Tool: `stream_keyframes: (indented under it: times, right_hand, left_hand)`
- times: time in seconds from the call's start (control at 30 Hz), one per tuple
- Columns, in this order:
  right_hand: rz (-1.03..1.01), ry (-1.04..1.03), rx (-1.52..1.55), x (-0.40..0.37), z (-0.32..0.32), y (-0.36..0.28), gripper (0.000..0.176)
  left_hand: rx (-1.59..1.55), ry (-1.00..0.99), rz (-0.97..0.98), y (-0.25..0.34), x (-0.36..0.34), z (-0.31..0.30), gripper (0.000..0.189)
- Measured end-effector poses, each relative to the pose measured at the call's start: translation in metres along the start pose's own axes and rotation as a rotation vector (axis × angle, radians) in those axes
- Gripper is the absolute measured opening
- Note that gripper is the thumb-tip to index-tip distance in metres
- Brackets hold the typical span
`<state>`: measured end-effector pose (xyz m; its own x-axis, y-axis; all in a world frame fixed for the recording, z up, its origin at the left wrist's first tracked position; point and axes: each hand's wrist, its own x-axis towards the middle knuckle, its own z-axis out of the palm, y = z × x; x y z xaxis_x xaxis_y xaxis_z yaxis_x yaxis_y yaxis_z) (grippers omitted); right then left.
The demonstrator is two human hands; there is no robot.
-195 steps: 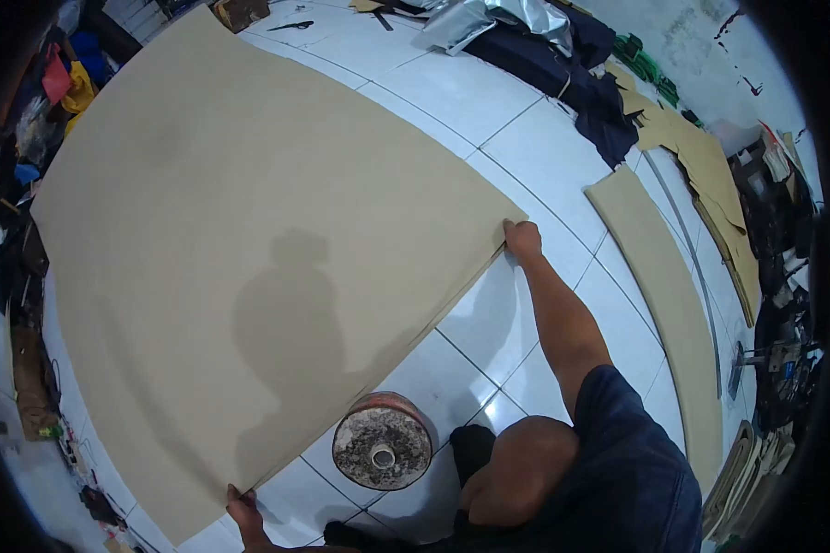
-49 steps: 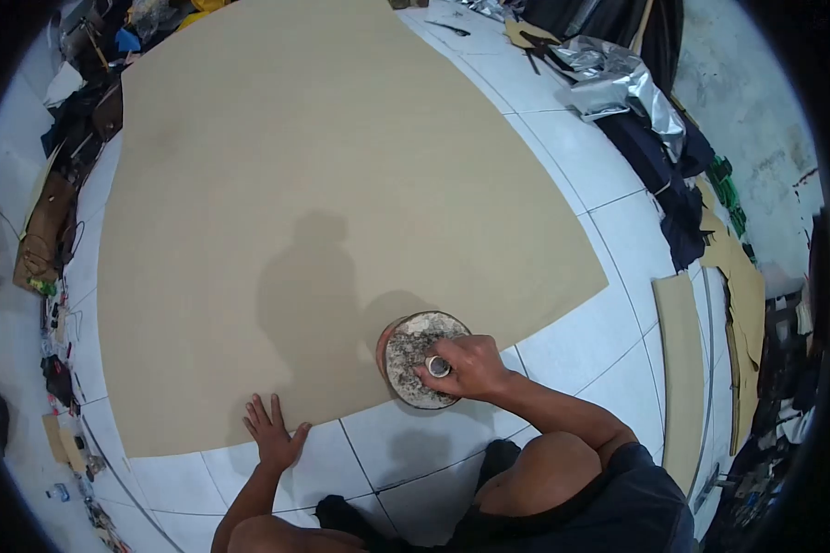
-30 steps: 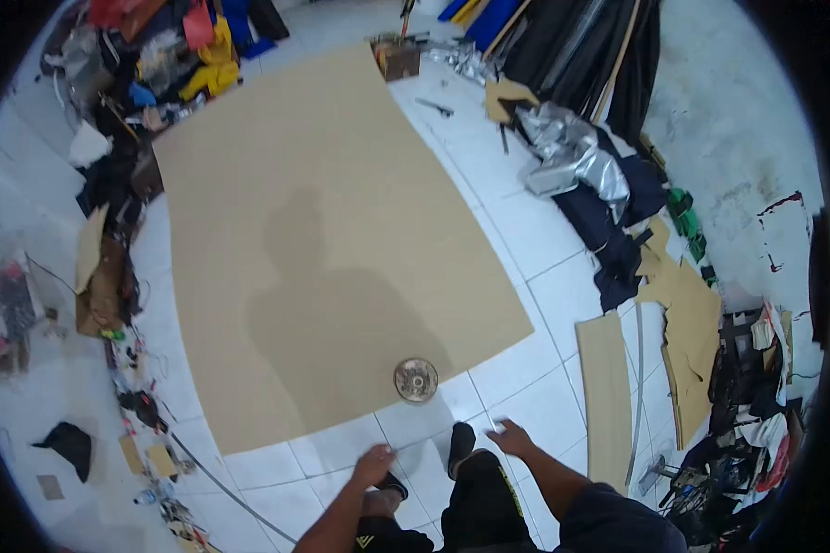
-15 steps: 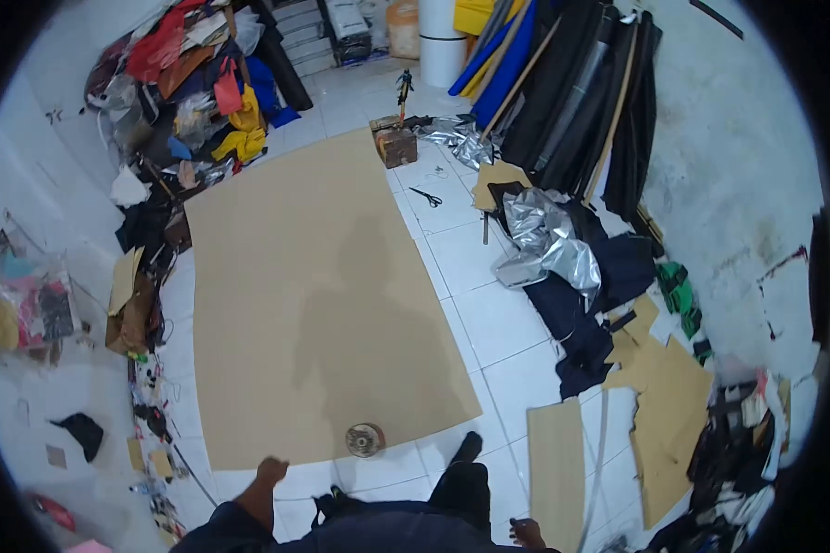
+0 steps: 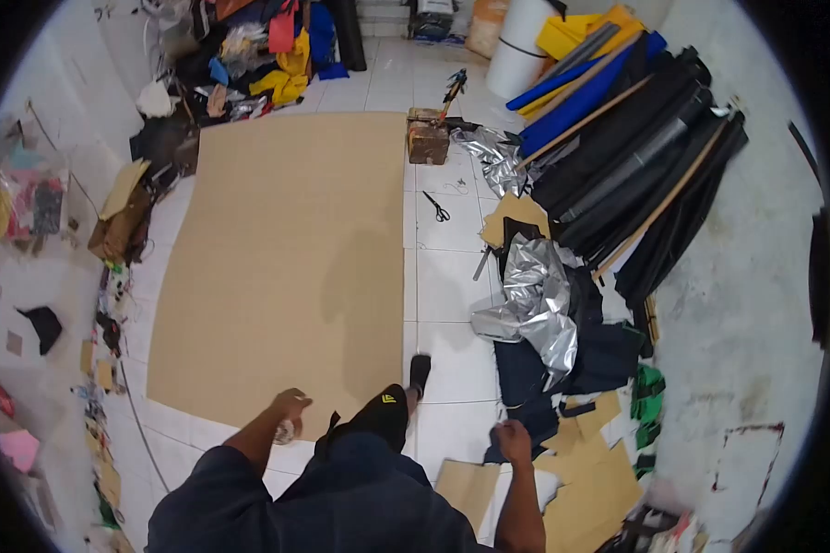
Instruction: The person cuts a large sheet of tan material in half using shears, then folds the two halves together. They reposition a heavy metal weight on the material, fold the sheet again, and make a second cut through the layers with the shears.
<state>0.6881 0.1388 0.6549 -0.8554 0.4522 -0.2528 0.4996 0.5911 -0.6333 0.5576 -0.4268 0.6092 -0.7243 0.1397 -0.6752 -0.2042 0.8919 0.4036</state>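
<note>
My left hand (image 5: pixel 290 404) hangs over the near edge of a large tan sheet (image 5: pixel 277 240) spread on the floor, fingers loosely apart and nothing seen in them. Just below it in view, a round disc-like object (image 5: pixel 287 431) rests at the sheet's near edge, partly hidden by my hand and forearm. My right hand (image 5: pixel 515 441) hangs out to the right, over dark cloth and tan scraps on the floor. Its fingers are loosely bent and appear to hold nothing. My foot (image 5: pixel 420 371) in a dark covering stands on the tiles right beside the sheet.
Scissors (image 5: pixel 436 207) and a brown block (image 5: pixel 428 145) lie by the sheet's far right corner. Crumpled silver material (image 5: pixel 535 286) sits on dark cloth (image 5: pixel 526 373) at right. Black rolls (image 5: pixel 636 157) lean on the right wall. Piled scraps (image 5: pixel 277 55) lie at far left.
My view has turned and moved forward to the right. My foot has stepped up beside the sheet. Both hands are higher in view, the left one now overlapping the round object.
</note>
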Motion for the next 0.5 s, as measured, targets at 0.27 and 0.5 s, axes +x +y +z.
stream_keyframes:
  times: [0.27,0.5]
  right_hand:
    - [0.023,-0.372,-0.174,0.216,-0.017,-0.096,0.043]
    - [-0.406,-0.696,-0.32,0.362,-0.023,-0.169,0.044]
  left_hand:
    - [0.037,-0.201,-0.365,0.078,0.151,-0.019,0.059]
    - [-0.794,0.205,0.094,0.334,0.221,-0.148,0.048]
